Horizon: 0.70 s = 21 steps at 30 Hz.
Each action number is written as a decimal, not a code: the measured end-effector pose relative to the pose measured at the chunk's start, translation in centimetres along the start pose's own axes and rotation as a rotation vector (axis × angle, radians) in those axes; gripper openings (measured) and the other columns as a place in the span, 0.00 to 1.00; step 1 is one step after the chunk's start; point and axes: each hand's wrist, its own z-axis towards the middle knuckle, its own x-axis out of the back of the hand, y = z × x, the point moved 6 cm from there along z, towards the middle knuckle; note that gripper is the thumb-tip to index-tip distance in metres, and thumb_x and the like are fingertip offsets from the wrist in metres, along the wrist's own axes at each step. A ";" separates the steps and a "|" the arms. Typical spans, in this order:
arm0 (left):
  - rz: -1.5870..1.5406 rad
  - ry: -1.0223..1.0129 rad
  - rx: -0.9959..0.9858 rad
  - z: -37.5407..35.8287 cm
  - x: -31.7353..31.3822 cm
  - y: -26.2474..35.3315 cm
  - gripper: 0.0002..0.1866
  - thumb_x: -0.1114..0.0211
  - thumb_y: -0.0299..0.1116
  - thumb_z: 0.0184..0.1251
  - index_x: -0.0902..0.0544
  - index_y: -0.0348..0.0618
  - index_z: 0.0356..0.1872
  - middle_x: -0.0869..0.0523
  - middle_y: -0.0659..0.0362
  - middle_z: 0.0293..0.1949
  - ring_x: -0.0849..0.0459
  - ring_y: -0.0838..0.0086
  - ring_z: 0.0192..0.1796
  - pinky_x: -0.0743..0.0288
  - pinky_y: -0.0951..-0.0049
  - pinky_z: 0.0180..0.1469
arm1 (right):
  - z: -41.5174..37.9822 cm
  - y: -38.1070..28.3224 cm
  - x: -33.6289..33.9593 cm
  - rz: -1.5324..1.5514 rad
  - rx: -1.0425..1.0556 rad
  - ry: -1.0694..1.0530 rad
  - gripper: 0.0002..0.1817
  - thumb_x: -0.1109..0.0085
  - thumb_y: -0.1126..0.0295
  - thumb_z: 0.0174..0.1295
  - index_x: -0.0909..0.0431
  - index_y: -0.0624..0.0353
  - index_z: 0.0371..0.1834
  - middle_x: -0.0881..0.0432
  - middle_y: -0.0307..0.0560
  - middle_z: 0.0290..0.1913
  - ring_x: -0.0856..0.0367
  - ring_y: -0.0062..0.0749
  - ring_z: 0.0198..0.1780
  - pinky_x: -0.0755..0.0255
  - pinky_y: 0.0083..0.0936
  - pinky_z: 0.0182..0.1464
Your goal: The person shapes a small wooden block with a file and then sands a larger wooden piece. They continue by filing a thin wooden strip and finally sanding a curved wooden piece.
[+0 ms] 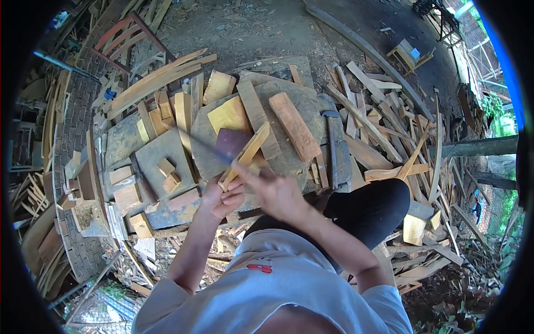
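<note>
My left hand (223, 199) is closed around the lower end of a yellowish wooden strip (248, 151), which slants up and away to the right. My right hand (281, 195), smeared by motion, grips a long thin dark file-like tool (203, 143). Its blade crosses the strip and points to the far left; the blur hides its exact kind and whether it touches the wood. Beneath the hands is a worn work surface (208, 158). Near the strip lie a purple-brown flat piece (231, 142), a yellow board (228, 115) and a thick reddish-brown block (295, 126).
Small wood blocks (169, 173) lie on the left of the bench. A dark metal bar (332, 149) stands along its right side. Piled wood offcuts (384, 122) cover the ground at right. A red-brown chair (130, 44) is at the back left, beside long planks (156, 82).
</note>
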 end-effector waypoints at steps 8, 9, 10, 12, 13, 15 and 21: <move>0.020 -0.077 -0.002 0.1 -0.5 -0.4 0.13 0.62 0.32 0.75 0.28 0.39 0.46 0.33 0.64 0.21 0.40 0.85 0.13 0.40 0.85 0.14 | 0.4 1.3 -0.7 -0.049 -0.183 0.064 0.34 0.46 0.78 0.54 0.32 0.49 0.69 0.15 0.57 0.41 0.16 0.44 0.23 0.21 0.37 0.27; 0.051 -0.012 -0.020 -0.1 0.1 -0.3 0.13 0.62 0.31 0.76 0.29 0.39 0.47 0.34 0.64 0.21 0.40 0.85 0.13 0.41 0.85 0.14 | 0.1 -1.1 0.2 -0.082 -0.109 -0.046 0.33 0.48 0.79 0.54 0.32 0.52 0.68 0.15 0.57 0.43 0.15 0.44 0.24 0.21 0.37 0.27; 0.083 0.051 -0.039 -0.2 0.6 -0.2 0.13 0.62 0.31 0.76 0.29 0.40 0.48 0.34 0.64 0.21 0.41 0.86 0.13 0.41 0.85 0.14 | 0.1 -0.6 0.0 -0.085 -0.110 -0.049 0.33 0.48 0.79 0.54 0.32 0.52 0.68 0.15 0.57 0.43 0.15 0.44 0.24 0.21 0.37 0.27; 0.067 0.014 -0.026 0.0 0.0 -0.4 0.13 0.62 0.31 0.76 0.29 0.40 0.48 0.34 0.64 0.21 0.41 0.86 0.13 0.42 0.85 0.13 | 0.3 1.8 -0.2 -0.076 -0.121 0.060 0.36 0.45 0.74 0.52 0.34 0.47 0.70 0.15 0.56 0.37 0.16 0.45 0.22 0.22 0.40 0.23; 0.055 -0.024 -0.015 0.0 -0.5 -0.5 0.12 0.62 0.32 0.76 0.29 0.41 0.48 0.34 0.64 0.21 0.41 0.86 0.13 0.43 0.86 0.13 | 0.7 4.6 -0.4 -0.041 -0.238 0.050 0.34 0.46 0.74 0.54 0.33 0.48 0.69 0.15 0.58 0.36 0.16 0.45 0.22 0.22 0.40 0.22; 0.042 -0.051 -0.016 0.3 0.0 -0.5 0.12 0.62 0.32 0.77 0.30 0.41 0.49 0.34 0.64 0.21 0.41 0.86 0.14 0.43 0.86 0.14 | 1.6 6.6 -0.1 -0.047 -0.304 0.074 0.33 0.47 0.77 0.54 0.33 0.50 0.69 0.15 0.58 0.33 0.15 0.44 0.25 0.22 0.42 0.25; 0.125 -0.015 -0.036 0.2 0.2 -0.5 0.11 0.60 0.31 0.76 0.30 0.43 0.50 0.34 0.65 0.21 0.41 0.86 0.14 0.43 0.85 0.14 | 0.2 1.0 0.3 -0.058 -0.156 0.075 0.28 0.49 0.77 0.61 0.32 0.52 0.68 0.18 0.64 0.29 0.16 0.53 0.30 0.23 0.45 0.29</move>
